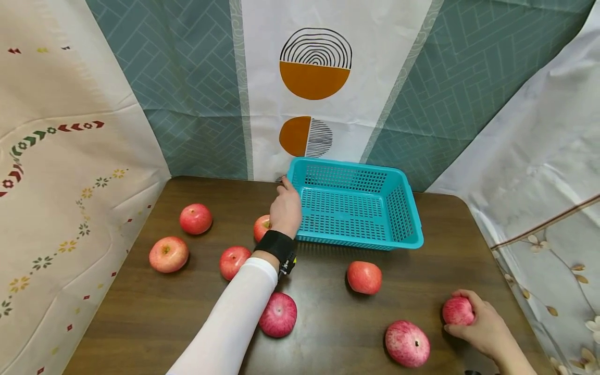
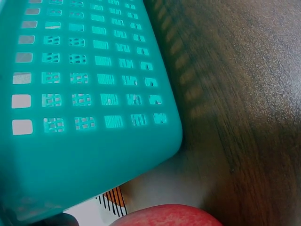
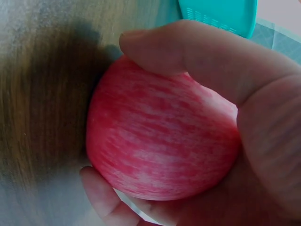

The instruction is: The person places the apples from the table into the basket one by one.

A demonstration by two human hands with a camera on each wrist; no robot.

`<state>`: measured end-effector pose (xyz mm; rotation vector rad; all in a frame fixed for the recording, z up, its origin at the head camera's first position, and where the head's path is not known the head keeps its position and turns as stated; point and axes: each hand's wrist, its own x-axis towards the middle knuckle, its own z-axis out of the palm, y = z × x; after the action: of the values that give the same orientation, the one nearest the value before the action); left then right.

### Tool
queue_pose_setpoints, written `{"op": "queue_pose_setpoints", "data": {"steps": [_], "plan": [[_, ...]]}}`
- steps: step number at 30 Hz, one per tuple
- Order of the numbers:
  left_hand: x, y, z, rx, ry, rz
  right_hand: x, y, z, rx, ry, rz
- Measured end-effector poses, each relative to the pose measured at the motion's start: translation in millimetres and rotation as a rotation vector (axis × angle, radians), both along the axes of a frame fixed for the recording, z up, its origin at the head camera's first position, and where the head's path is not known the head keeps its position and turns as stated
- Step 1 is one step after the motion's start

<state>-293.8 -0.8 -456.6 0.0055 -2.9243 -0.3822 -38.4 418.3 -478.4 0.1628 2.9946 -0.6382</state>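
A turquoise perforated plastic basket [image 1: 347, 244] stands at the back of the table. My left hand [image 1: 286, 208] grips its left rim, index finger pointing toward the back; in the left wrist view the basket's side wall [image 2: 94, 150] fills much of the picture and the fingers are mostly hidden. At the right front, my right hand [image 1: 485, 325] holds a red apple [image 1: 457, 311], which rests on or just over the table. Up close in the right wrist view, thumb and fingers wrap around this streaked apple [image 3: 160, 136].
More apples lie about: a pale red one [image 1: 169, 254] and a red one [image 1: 196, 219] at left, others beside my left forearm [image 1: 234, 262], [image 1: 278, 314], one before the basket [image 1: 364, 277], and one near my right hand [image 1: 407, 344]. Patterned cloth [image 1: 201, 94] hangs behind the table.
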Motion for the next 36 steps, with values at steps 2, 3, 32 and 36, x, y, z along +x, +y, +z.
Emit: {"op": "queue_pose_setpoints", "data": {"steps": [2,3,32,36], "plan": [[0.2,0.0,1.0,0.0,-0.01,-0.002,-0.3,-0.3,0.1,0.006,-0.006,-0.005],[0.3,0.0,1.9,0.001,-0.013,-0.002,-0.4,-0.5,0.5,0.005,-0.008,-0.005],[0.5,1.9,2.7,-0.003,0.006,0.015,-67.4,-16.8,57.1,0.004,0.272,0.054],[-0.3,1.9,0.9,0.004,0.007,0.018,-102.1,-28.4,82.0,-0.041,0.335,0.075]]}}
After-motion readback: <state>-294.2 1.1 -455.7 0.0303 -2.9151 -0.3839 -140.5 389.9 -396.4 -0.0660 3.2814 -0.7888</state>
